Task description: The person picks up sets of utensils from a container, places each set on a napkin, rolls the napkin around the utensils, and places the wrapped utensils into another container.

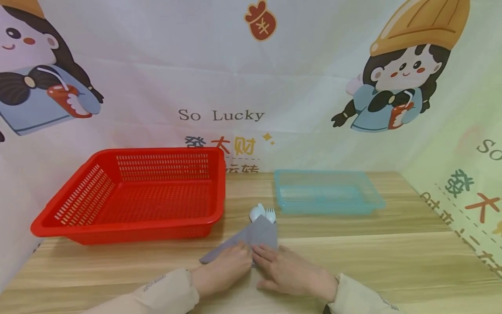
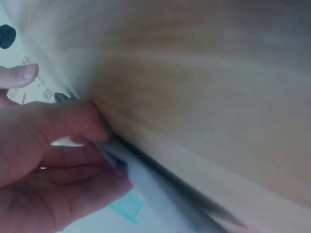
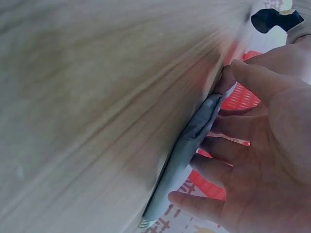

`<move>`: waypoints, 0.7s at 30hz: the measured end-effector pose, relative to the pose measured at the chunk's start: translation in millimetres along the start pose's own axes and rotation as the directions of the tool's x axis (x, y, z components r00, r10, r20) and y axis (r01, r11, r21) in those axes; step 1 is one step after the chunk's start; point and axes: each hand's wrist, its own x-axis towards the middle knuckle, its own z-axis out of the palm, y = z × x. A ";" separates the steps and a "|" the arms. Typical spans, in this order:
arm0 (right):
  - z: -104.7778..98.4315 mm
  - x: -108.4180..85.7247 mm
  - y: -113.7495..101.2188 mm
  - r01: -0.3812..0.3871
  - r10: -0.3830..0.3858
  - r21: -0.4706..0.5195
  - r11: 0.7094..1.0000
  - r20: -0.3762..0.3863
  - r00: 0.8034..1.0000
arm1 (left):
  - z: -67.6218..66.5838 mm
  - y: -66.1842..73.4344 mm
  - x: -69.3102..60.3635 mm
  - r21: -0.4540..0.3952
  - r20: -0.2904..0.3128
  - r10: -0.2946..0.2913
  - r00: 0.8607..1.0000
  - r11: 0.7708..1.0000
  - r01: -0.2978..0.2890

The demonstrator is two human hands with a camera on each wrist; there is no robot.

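Observation:
A grey cloth napkin [image 1: 263,235] lies folded on the table around pale cutlery. The bowl of a spoon [image 1: 256,213] and the tines of a fork [image 1: 270,214] stick out at its far end; their handles are hidden. My left hand [image 1: 229,267] pinches the napkin's near left part, and in the left wrist view its thumb and fingers meet at the cloth edge [image 2: 146,182]. My right hand [image 1: 288,269] rests its extended fingers on the napkin's near right part. The right wrist view shows those fingers [image 3: 214,165] spread along the rolled cloth [image 3: 182,150].
A large red plastic basket [image 1: 129,230] stands on the left of the wooden table [image 1: 353,270]. Farther back on the right sits a shallow light-blue basket [image 1: 327,208]. A printed cloth backdrop [image 1: 313,87] hangs behind and at both sides.

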 end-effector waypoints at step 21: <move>0.6 0.8 -0.6 -0.018 0.018 0.010 1.000 -0.015 1.000 | 7.6 -2.9 4.2 0.094 -0.080 0.015 0.997 0.996 -0.007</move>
